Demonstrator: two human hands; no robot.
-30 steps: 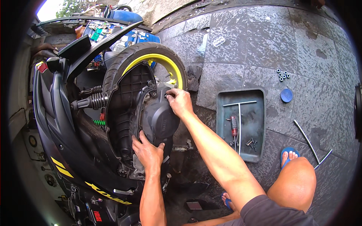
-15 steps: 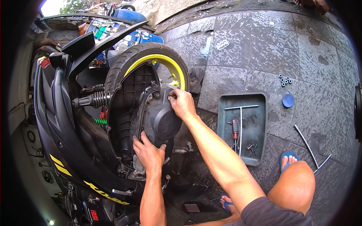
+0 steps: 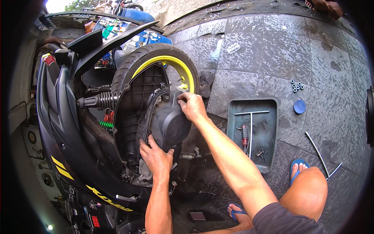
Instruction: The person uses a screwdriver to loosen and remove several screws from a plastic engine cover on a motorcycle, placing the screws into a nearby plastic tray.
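Note:
A black plastic engine-side cover, rounded at its outer end, sits on the side of a motor scooter. My left hand spans the cover's near end, thumb on one side and fingers spread on the other. At the far right edge of the same cover, my right hand is closed, thumb and fingertips pinched against the rim. Whether anything small lies between those fingertips is hidden. Beside the cover, an open black housing shows its ribbed inside.
A shallow grey tray on the right holds a T-handle wrench, a red-and-black screwdriver and several bolts. Beyond are small rollers, a blue lid and another T-handle. The yellow-rimmed wheel stands behind.
The whole view has shifted slightly, so the scooter and tray appear a little farther right. Both hands keep their places on the cover.

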